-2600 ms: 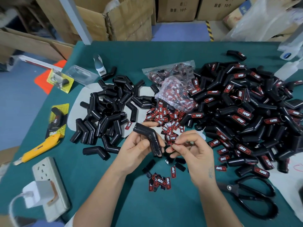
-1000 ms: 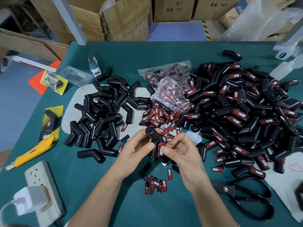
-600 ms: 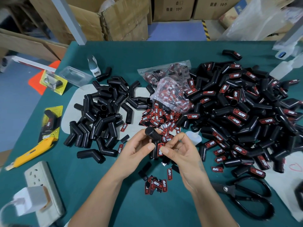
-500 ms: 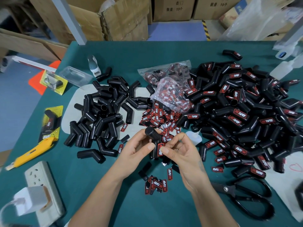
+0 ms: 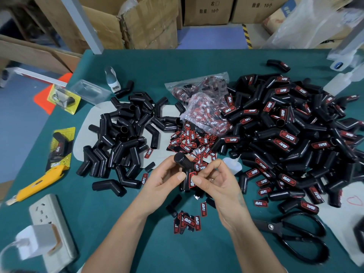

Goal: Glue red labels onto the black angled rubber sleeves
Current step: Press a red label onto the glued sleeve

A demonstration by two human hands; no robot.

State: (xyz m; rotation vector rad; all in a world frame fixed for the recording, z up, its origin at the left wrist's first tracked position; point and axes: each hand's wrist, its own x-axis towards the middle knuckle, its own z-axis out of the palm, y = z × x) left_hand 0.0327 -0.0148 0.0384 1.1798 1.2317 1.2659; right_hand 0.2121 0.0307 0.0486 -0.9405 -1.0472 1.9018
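My left hand (image 5: 165,180) grips a black angled rubber sleeve (image 5: 183,163) above the green table (image 5: 118,233), its bend pointing up. A red label (image 5: 191,179) lies on the sleeve's lower leg. My right hand (image 5: 216,182) pinches that label against the sleeve with thumb and forefinger. A heap of plain sleeves (image 5: 122,138) lies to the left. A bigger heap of labelled sleeves (image 5: 291,138) lies to the right. Loose red labels (image 5: 189,142) are scattered just beyond my hands, and a few more labels (image 5: 188,221) sit below them.
Black scissors (image 5: 295,237) lie at lower right. A yellow utility knife (image 5: 37,184) and a power strip (image 5: 51,223) with a white charger sit at left. A clear bag of labels (image 5: 201,107) lies mid-table, a small glue bottle (image 5: 231,163) right of my hands. Cardboard boxes stand behind.
The sleeve was turned from lying crosswise to standing with its bend up. My right hand brought a red label onto its lower leg and now holds it there; little has moved in the last second.
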